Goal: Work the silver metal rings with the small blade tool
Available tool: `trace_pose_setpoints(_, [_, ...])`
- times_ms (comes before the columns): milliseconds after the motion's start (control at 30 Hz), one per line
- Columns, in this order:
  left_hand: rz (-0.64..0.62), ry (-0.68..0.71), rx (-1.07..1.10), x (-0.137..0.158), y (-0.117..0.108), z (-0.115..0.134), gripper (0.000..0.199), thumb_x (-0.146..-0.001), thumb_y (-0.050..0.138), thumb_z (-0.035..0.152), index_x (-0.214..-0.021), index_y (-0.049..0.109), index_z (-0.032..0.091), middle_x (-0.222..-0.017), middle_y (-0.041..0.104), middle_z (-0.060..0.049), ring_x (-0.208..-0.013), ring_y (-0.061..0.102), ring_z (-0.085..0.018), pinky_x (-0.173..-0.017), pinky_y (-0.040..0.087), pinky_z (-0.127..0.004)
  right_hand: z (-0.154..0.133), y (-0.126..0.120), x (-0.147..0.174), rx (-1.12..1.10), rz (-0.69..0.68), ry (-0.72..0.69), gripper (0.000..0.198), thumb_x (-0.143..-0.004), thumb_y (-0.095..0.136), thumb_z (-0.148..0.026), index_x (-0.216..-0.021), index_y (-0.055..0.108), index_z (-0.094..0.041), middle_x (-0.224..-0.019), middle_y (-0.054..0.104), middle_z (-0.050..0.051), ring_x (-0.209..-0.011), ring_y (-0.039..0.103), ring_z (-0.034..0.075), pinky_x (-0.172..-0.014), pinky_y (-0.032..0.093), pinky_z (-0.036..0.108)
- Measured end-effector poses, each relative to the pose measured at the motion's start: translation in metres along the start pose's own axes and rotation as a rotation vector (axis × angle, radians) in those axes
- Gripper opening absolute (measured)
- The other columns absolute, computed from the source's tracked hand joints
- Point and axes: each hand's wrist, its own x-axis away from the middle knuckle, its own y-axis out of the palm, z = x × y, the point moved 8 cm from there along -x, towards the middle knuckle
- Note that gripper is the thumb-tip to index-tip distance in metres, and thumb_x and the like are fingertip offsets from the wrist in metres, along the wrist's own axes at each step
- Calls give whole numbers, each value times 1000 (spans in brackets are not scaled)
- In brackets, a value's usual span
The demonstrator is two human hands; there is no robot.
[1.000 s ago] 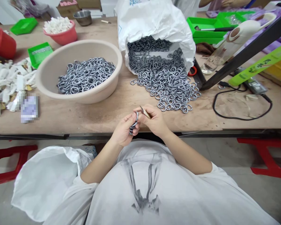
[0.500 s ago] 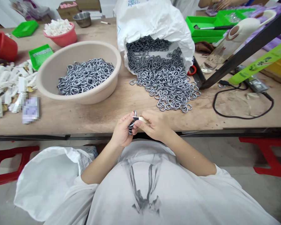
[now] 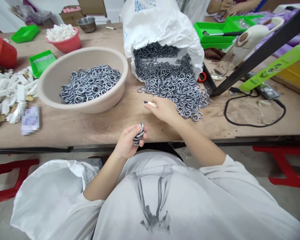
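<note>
Several grey rings (image 3: 139, 136) are bunched in my left hand (image 3: 127, 141), just over the table's front edge. My right hand (image 3: 163, 108) is closed around a small knife (image 3: 150, 104) with a pale handle and a short dark blade pointing left. That hand is beside the loose ring pile (image 3: 187, 96), which spills out of a white sack (image 3: 162, 23). Left of the pile, a large beige basin (image 3: 82, 107) holds many more of the same rings.
White plastic pieces (image 3: 12, 90) lie heaped at the left near a red bowl (image 3: 65, 46). A dark slanted bar (image 3: 260, 50), a bottle (image 3: 237, 50) and a black cable (image 3: 252, 126) occupy the right. Another person's hands (image 3: 230, 8) show at the far back.
My right hand has moved away from my left, forward toward the ring pile, with the knife still in it. My left hand keeps the rings and is slightly lower.
</note>
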Motion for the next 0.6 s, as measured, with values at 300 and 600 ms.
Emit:
trace_pose_setpoints(300, [157,3,135,-6,-21,8,14,-68,68,23,-77,62,15,-75,71,-3,-50,61,-10,-37,42,-16,-33,42,-91,280,-74,-125,35,-100,44,-24,-119,70,-10,-124,65,25,-109,66,32,-87,47,39])
trace_pose_setpoints(600, [170,144,93,-22,-20,10,42,-64,89,40,-83,62,15,-82,68,-1,-51,58,-5,-37,37,-13,-34,18,2,-881,-170,-183,30,-91,59,-47,-80,60,-19,-75,62,0,-70,55,14,-68,46,28])
